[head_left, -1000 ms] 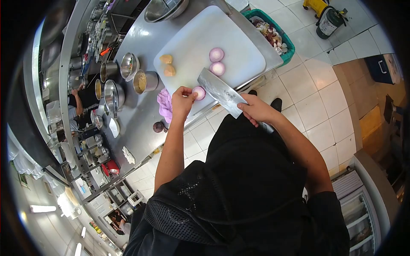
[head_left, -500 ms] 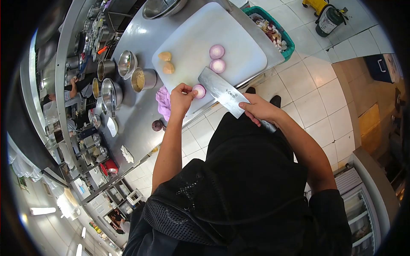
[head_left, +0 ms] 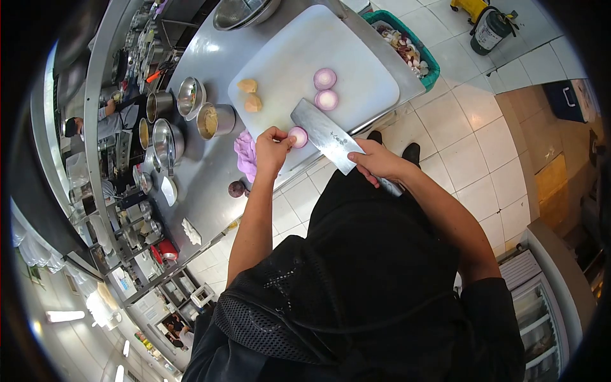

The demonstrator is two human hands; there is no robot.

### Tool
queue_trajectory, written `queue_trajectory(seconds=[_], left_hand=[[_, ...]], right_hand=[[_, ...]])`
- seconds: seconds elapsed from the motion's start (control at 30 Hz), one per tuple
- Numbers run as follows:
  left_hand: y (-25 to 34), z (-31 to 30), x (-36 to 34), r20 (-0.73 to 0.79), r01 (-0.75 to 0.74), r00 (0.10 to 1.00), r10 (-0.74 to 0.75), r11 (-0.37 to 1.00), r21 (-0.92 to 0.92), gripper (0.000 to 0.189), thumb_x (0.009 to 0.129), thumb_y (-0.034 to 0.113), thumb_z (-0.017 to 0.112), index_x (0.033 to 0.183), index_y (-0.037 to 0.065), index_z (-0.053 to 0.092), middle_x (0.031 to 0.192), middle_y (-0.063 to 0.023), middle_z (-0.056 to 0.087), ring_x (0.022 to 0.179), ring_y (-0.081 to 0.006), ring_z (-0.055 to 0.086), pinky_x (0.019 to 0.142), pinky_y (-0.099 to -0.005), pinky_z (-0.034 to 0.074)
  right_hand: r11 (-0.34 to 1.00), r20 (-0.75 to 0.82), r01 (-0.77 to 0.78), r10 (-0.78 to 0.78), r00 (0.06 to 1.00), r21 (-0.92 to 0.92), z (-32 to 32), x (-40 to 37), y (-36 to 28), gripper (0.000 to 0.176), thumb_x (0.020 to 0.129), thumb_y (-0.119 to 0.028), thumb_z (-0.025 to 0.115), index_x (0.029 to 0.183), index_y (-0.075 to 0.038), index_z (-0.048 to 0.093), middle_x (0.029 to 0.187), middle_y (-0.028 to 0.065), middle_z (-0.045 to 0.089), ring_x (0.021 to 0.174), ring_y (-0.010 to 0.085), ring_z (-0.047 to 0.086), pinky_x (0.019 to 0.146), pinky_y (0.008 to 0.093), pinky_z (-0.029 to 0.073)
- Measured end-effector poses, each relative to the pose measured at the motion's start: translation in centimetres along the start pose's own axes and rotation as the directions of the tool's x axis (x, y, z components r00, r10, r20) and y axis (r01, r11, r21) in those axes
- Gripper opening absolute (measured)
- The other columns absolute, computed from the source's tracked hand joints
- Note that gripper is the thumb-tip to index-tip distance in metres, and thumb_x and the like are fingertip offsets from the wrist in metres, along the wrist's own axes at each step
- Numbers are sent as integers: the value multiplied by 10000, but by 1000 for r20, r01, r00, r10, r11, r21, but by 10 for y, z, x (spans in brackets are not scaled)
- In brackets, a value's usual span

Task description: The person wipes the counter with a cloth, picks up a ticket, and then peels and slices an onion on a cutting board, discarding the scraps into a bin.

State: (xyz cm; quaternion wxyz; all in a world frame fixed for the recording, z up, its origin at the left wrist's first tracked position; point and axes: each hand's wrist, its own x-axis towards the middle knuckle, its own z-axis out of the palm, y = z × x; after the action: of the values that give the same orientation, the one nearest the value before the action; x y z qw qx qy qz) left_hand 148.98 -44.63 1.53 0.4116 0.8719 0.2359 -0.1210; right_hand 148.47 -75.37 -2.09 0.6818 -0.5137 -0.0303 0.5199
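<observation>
On the bench [head_left: 203, 172] a cloth [head_left: 244, 156] lies just beside the left hand [head_left: 272, 149], whose grip is narrow, fingertips pinching the onion half [head_left: 298, 136] at the near edge of the board [head_left: 286, 57]. Directly right of the onion half lies the cleaver [head_left: 323, 135], blade against or nearly against it (contact is too fine to tell), its long axis running diagonally from mid-board back toward the body. The right hand [head_left: 377, 163] has its grip closed around the cleaver's handle end. Two more halves [head_left: 325, 78] sit farther up the board, apart from both hands.
</observation>
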Motion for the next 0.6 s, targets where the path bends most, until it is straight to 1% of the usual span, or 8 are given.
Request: queue_trajectory(seconds=[0.13,0.2,0.23,0.27,0.33,0.37,0.43,0.6], left_hand=[[-4,1,3,12,-25,1000,26,998,-57,185,901,116,814,896,-30,701,752,-60,691,661,-127,624,603,-286,498],[-5,8,17,-370,-117,920,126,992,46,246,960,211,755,917,-27,712,742,-62,668,693,-150,629,640,-305,501],[-5,9,29,-433,-109,886,168,981,158,316,1009,302,677,1075,-4,716,966,-115,687,926,-238,654,812,-405,504],[-7,18,38,-426,-103,890,160,982,155,316,1009,302,677,1075,-4,716,966,-115,687,926,-238,654,812,-405,504],[4,40,48,-560,-109,699,446,840,532,404,1027,335,637,1295,33,644,1284,-165,596,1211,-333,550,981,-517,411],[8,44,51,-560,-105,703,438,843,527,404,1027,335,637,1295,33,644,1284,-165,596,1211,-333,550,981,-517,411],[9,50,52,-532,-74,758,377,861,504,514,1053,419,586,1449,93,547,1504,-180,456,1387,-397,412,1068,-602,316],[9,52,53,-504,-101,747,433,824,558,566,1073,439,547,1505,80,484,1529,-185,432,1370,-397,421,1060,-590,317]], right_hand=[[1000,-31,-1,1,1000,-13,2,-3,1,222,1118,-185,495,1261,-17,520,664,14,482,449,108,490,379,304,440],[1000,-54,18,-17,998,18,5,-4,3,206,1087,-177,510,1198,-5,528,650,30,487,426,130,492,362,312,433],[999,-63,15,-13,998,29,8,-5,3,206,1087,-177,510,1198,-5,528,650,30,487,426,130,492,362,312,433],[1000,-61,26,-25,998,16,9,-5,4,203,1088,-180,507,1188,-5,527,648,30,487,426,129,492,363,312,433],[1000,-55,24,-24,998,-8,9,-7,4,200,1089,-183,505,1179,-6,526,646,30,487,427,127,493,363,312,433],[1000,-52,20,-21,998,-8,8,-7,4,198,1090,-184,502,1170,-5,524,644,30,489,424,127,492,364,313,434],[1000,-45,3,-3,999,1,9,-9,3,196,1091,-186,500,1161,-4,522,641,30,490,422,126,492,364,313,434],[1000,-19,-3,2,1000,-30,7,-5,2,204,1089,-188,503,1144,8,524,619,29,488,403,130,481,362,317,432]])
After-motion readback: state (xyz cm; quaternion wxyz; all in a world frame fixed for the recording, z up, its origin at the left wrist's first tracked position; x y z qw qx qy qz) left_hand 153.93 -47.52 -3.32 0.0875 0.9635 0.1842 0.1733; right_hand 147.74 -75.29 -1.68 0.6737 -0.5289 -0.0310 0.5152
